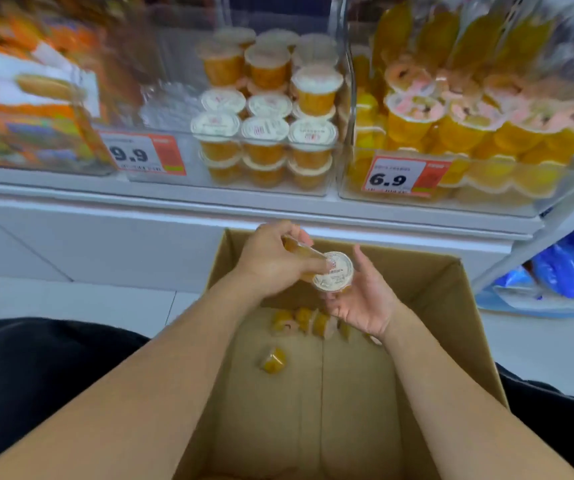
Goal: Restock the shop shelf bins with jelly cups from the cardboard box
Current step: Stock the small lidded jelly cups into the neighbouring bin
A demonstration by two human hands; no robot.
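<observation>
My left hand [271,261] grips a sideways stack of orange jelly cups [334,276] above the open cardboard box [420,271]; the nearest cup shows its white lid. Beside and under that lid, my right hand [365,301] lies palm up with relaxed fingers touching the cup. Several loose jelly cups [301,322] lie on the box floor, and one more cup [273,360] lies apart, nearer to me. On the shelf ahead, a clear middle bin [160,98] holds stacked jelly cups [268,129] on its right side.
A clear bin [354,188] at the right is packed with yellow jelly cups and carries a 6.9 price tag [399,178]. A 9.9 tag [143,154] hangs on the middle bin. Orange packets [29,109] fill the left bin. Blue bags [562,268] lie at floor level on the right.
</observation>
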